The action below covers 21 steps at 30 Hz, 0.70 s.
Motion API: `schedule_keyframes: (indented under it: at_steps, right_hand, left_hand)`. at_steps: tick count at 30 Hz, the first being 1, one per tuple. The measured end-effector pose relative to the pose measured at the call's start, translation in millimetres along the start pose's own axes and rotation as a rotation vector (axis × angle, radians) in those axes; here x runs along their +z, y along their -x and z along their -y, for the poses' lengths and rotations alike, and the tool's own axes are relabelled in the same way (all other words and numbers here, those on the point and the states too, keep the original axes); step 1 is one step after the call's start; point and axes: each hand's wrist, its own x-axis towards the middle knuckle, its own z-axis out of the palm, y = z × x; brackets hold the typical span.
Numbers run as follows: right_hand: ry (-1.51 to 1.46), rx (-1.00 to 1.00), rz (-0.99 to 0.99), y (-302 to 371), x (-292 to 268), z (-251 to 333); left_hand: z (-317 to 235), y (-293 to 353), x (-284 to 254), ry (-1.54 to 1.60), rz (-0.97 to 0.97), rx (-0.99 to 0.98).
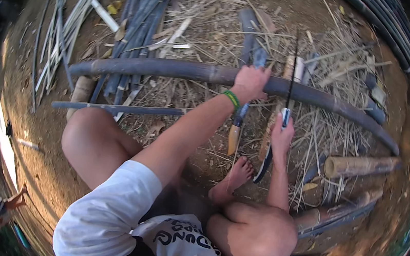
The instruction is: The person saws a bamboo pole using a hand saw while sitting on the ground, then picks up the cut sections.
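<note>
A long dark bamboo pole lies crosswise in front of me, bowed in this view. My left hand, with a green and yellow band at the wrist, is closed over the pole near its middle. My right hand grips the dark and white handle of a hand saw. Its thin blade points away from me and crosses the pole just right of my left hand. A knife with a wooden handle lies under the pole, between my hands and my bare foot.
Split bamboo strips and dark bamboo lengths lie at the far left. Shavings cover the ground beyond the pole. A thick bamboo piece lies at right, and more dark poles at the far right. Another person is at the lower left.
</note>
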Motion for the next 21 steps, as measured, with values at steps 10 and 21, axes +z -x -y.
schedule_keyframes:
  at_steps: [10,21]
  right_hand:
    - [-0.011,0.096,0.020,30.8,-34.3,33.8]
    - [0.043,0.084,-0.055,99.2,-35.3,10.9]
  left_hand:
    - [-12.7,-7.3,0.4,-0.021,0.032,-0.011]
    - [-0.8,-8.3,-8.2,-0.006,0.083,-0.019]
